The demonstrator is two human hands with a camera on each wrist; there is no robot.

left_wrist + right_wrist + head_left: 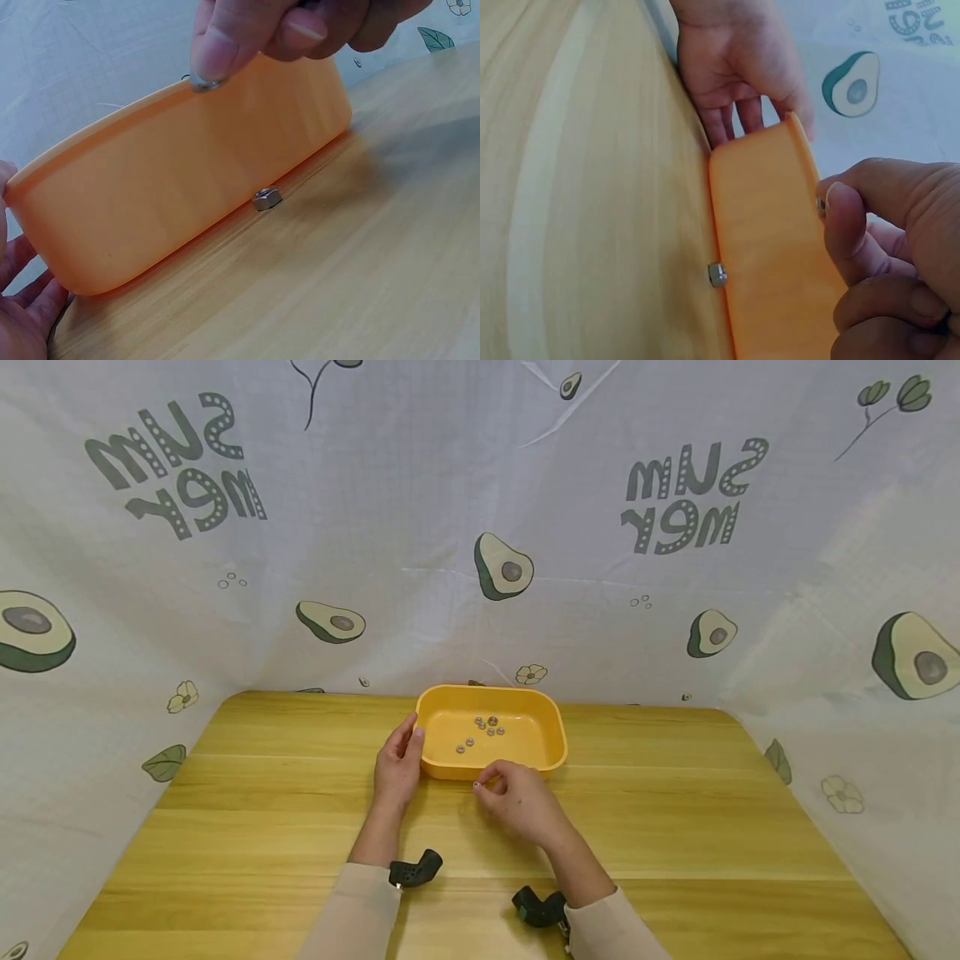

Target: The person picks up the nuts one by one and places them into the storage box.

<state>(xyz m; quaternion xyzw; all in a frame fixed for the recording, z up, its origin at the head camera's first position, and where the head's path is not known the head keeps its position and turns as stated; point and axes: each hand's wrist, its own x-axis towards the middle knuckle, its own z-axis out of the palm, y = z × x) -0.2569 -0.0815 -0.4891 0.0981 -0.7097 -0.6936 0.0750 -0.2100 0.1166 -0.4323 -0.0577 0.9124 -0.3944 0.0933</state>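
Observation:
My right hand (521,802) pinches a small metal nut (205,84) between thumb and index finger, at the near rim of a yellow plastic basin (551,739). At the basin's left end, my left hand (397,767) rests with extended fingers against the outer wall, thumb near the rim. On the table, close to the outside of the basin's near wall, lies another hex nut (267,198); both wrist views show it, but I cannot make it out in the head view. Several small nuts (491,732) lie scattered on the basin floor.
The basin stands on a wood-grain table (262,802), near its back edge. A white printed cloth (420,527) hangs behind and at both sides. Black wrist devices (416,868) sit on both forearms.

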